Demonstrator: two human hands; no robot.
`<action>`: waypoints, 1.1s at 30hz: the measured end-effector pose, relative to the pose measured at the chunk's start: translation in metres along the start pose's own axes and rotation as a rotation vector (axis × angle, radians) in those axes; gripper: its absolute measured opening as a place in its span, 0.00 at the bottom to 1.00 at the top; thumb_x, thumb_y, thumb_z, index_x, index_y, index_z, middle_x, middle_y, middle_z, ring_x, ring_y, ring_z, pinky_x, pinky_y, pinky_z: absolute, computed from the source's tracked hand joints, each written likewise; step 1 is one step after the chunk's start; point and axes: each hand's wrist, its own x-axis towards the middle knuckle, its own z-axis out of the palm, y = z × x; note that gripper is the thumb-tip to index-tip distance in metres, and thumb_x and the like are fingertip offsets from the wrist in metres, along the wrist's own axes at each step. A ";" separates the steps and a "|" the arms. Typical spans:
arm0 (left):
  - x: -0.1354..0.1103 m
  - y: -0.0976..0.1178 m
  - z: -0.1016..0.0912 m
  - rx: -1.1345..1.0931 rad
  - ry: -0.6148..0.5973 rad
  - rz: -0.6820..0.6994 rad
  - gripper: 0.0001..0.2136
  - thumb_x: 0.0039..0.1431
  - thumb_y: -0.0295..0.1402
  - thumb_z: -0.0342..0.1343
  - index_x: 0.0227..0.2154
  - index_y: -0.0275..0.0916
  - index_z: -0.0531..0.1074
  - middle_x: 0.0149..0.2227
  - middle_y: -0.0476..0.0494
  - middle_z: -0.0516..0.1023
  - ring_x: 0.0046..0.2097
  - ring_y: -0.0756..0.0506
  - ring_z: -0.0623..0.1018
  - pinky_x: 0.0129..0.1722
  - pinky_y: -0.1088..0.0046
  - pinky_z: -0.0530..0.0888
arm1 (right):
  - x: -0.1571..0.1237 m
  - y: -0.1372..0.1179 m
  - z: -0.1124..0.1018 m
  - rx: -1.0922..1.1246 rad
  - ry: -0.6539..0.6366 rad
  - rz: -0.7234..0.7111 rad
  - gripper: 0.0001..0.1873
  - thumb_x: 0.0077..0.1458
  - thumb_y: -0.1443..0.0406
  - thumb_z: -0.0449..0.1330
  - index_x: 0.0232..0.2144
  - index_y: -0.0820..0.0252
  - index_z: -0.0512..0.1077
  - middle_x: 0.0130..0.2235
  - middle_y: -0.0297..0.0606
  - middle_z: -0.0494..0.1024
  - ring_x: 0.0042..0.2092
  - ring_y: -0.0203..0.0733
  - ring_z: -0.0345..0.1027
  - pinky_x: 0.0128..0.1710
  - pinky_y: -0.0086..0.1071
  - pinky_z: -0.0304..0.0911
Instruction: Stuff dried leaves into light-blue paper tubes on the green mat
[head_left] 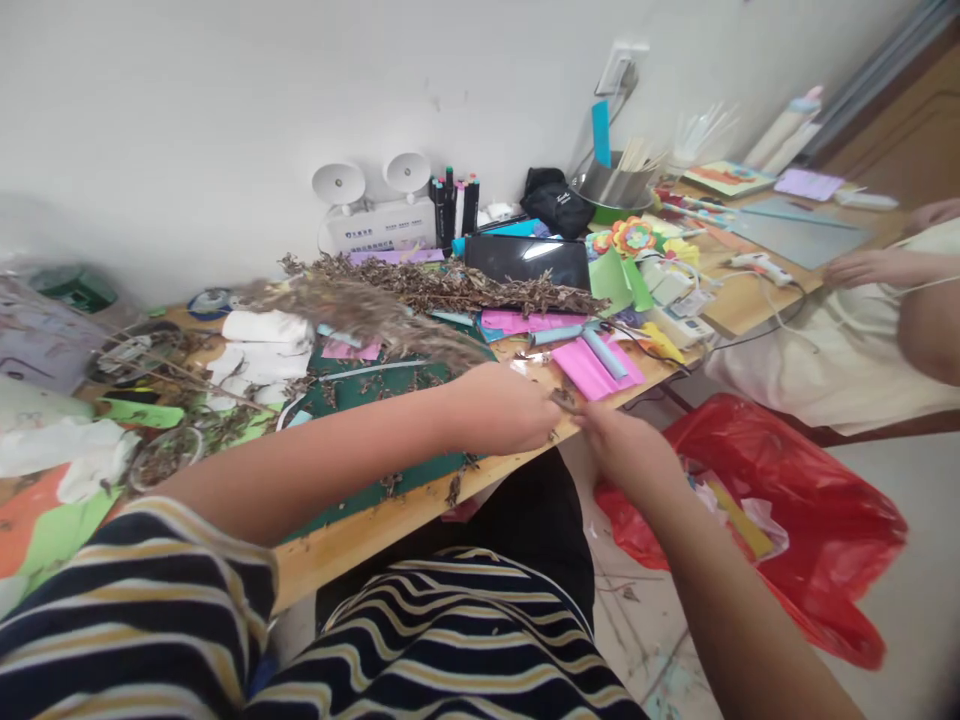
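A bundle of dried plant stems point(382, 315), blurred by motion at its leafy end, runs from the upper left down into my hands at the table's front edge. My left hand point(502, 408) is wrapped round the stems. Just right of it, my right hand point(619, 440) closes on the stem ends, a short piece showing between the two hands. Behind them, a second pile of dried, leafy stems point(480, 288) lies across the table. Under my left arm is a green cutting mat point(352, 400) littered with leaf crumbs.
Pink paper point(626, 372), a black tray-like object point(529, 262), markers point(456, 208) and an emergency light point(379, 225) crowd the table. A red plastic bag point(817, 520) with scraps stands on the floor at right. Another person's hand point(862, 268) is near a glue gun point(761, 267).
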 end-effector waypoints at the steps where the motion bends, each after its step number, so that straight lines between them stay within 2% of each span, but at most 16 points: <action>1: -0.010 0.001 -0.004 -0.003 0.013 -0.059 0.10 0.53 0.31 0.43 0.21 0.36 0.67 0.19 0.46 0.69 0.22 0.49 0.69 0.17 0.75 0.51 | 0.000 0.005 0.000 -0.008 0.009 0.039 0.11 0.54 0.62 0.44 0.28 0.58 0.65 0.25 0.37 0.73 0.26 0.38 0.65 0.20 0.27 0.45; 4: -0.043 0.000 0.000 -0.039 0.031 -0.118 0.14 0.56 0.34 0.38 0.23 0.37 0.67 0.22 0.46 0.69 0.24 0.49 0.69 0.19 0.75 0.55 | 0.001 0.016 -0.001 0.004 0.062 0.069 0.12 0.54 0.61 0.44 0.28 0.58 0.65 0.25 0.37 0.73 0.26 0.39 0.64 0.20 0.27 0.46; 7: -0.068 -0.006 0.029 -0.041 -0.077 -0.312 0.14 0.57 0.35 0.39 0.24 0.37 0.67 0.26 0.46 0.69 0.27 0.49 0.69 0.23 0.74 0.59 | 0.004 0.016 -0.001 0.046 0.121 0.041 0.13 0.54 0.60 0.44 0.27 0.58 0.65 0.24 0.37 0.72 0.26 0.39 0.64 0.21 0.27 0.47; 9: -0.080 -0.009 0.051 -0.011 -0.133 -0.430 0.09 0.54 0.32 0.43 0.29 0.37 0.68 0.30 0.44 0.70 0.32 0.46 0.69 0.27 0.73 0.60 | 0.006 0.014 0.001 0.077 0.136 0.017 0.13 0.53 0.60 0.44 0.28 0.58 0.66 0.24 0.37 0.73 0.26 0.39 0.65 0.21 0.27 0.48; 11: -0.089 -0.012 0.065 -0.012 -0.143 -0.524 0.10 0.53 0.33 0.45 0.35 0.40 0.68 0.36 0.42 0.69 0.38 0.43 0.68 0.31 0.69 0.61 | 0.007 0.012 0.004 0.104 0.137 -0.001 0.13 0.53 0.60 0.44 0.28 0.58 0.66 0.24 0.37 0.73 0.26 0.39 0.65 0.21 0.27 0.49; 13: -0.095 -0.014 0.068 -0.064 -0.126 -0.581 0.11 0.54 0.35 0.45 0.37 0.43 0.69 0.41 0.42 0.67 0.41 0.41 0.66 0.34 0.65 0.61 | 0.006 0.012 0.008 0.122 0.138 -0.004 0.13 0.53 0.60 0.44 0.28 0.58 0.66 0.24 0.37 0.72 0.26 0.40 0.65 0.21 0.27 0.50; 15: -0.097 -0.016 0.065 -0.141 -0.093 -0.613 0.12 0.56 0.38 0.42 0.31 0.44 0.71 0.42 0.44 0.67 0.42 0.41 0.66 0.37 0.62 0.61 | 0.004 0.012 0.012 0.130 0.142 -0.001 0.14 0.52 0.58 0.44 0.27 0.58 0.66 0.24 0.37 0.72 0.26 0.40 0.65 0.21 0.27 0.50; 17: -0.096 -0.018 0.062 -0.224 -0.031 -0.632 0.15 0.56 0.39 0.41 0.25 0.41 0.72 0.40 0.45 0.68 0.41 0.42 0.66 0.38 0.62 0.62 | 0.001 0.011 0.014 0.134 0.151 -0.001 0.15 0.52 0.58 0.44 0.26 0.57 0.66 0.24 0.36 0.72 0.25 0.40 0.65 0.20 0.27 0.50; 19: -0.092 -0.016 0.061 -0.358 0.082 -0.622 0.14 0.56 0.39 0.43 0.26 0.39 0.71 0.36 0.45 0.70 0.39 0.45 0.68 0.39 0.65 0.63 | -0.001 0.009 0.015 0.132 0.161 -0.003 0.15 0.52 0.57 0.44 0.25 0.57 0.66 0.23 0.36 0.72 0.24 0.39 0.64 0.19 0.27 0.50; 23: -0.081 -0.003 0.061 -0.647 0.431 -0.573 0.11 0.56 0.36 0.44 0.32 0.37 0.69 0.30 0.46 0.72 0.32 0.52 0.71 0.33 0.76 0.67 | -0.007 0.004 0.014 0.123 0.178 -0.018 0.16 0.52 0.57 0.44 0.25 0.57 0.67 0.23 0.35 0.73 0.24 0.38 0.65 0.19 0.27 0.51; 25: -0.076 0.001 0.056 -0.557 0.574 -0.541 0.10 0.56 0.35 0.44 0.32 0.37 0.68 0.29 0.46 0.72 0.32 0.52 0.71 0.33 0.76 0.67 | -0.010 0.003 0.014 0.118 0.185 -0.022 0.17 0.53 0.56 0.43 0.25 0.57 0.67 0.24 0.35 0.74 0.24 0.38 0.65 0.19 0.27 0.51; 26: -0.074 0.000 0.052 -0.453 0.601 -0.516 0.10 0.56 0.35 0.44 0.32 0.37 0.69 0.29 0.46 0.72 0.33 0.51 0.71 0.34 0.75 0.67 | -0.011 0.003 0.013 0.113 0.185 -0.023 0.17 0.53 0.56 0.43 0.25 0.57 0.67 0.24 0.35 0.74 0.24 0.38 0.65 0.19 0.27 0.51; 28: -0.068 -0.008 0.042 -0.231 0.549 -0.480 0.10 0.56 0.34 0.43 0.35 0.37 0.68 0.33 0.44 0.73 0.37 0.48 0.70 0.38 0.71 0.65 | -0.014 0.002 0.012 0.095 0.175 -0.030 0.17 0.53 0.56 0.43 0.25 0.57 0.67 0.25 0.35 0.74 0.25 0.38 0.66 0.19 0.27 0.51; 31: -0.058 -0.033 0.029 -0.051 0.330 -0.449 0.13 0.56 0.35 0.43 0.42 0.38 0.65 0.42 0.41 0.70 0.43 0.44 0.68 0.41 0.67 0.62 | -0.018 0.002 0.010 0.075 0.152 -0.051 0.18 0.54 0.56 0.42 0.26 0.57 0.67 0.27 0.35 0.74 0.26 0.37 0.66 0.20 0.27 0.51; 33: -0.055 -0.051 0.021 -0.002 0.196 -0.365 0.16 0.55 0.39 0.46 0.45 0.40 0.63 0.45 0.41 0.68 0.46 0.43 0.66 0.44 0.66 0.60 | -0.019 0.004 0.009 0.075 0.157 -0.049 0.18 0.54 0.56 0.42 0.26 0.57 0.67 0.27 0.35 0.75 0.26 0.37 0.66 0.20 0.27 0.51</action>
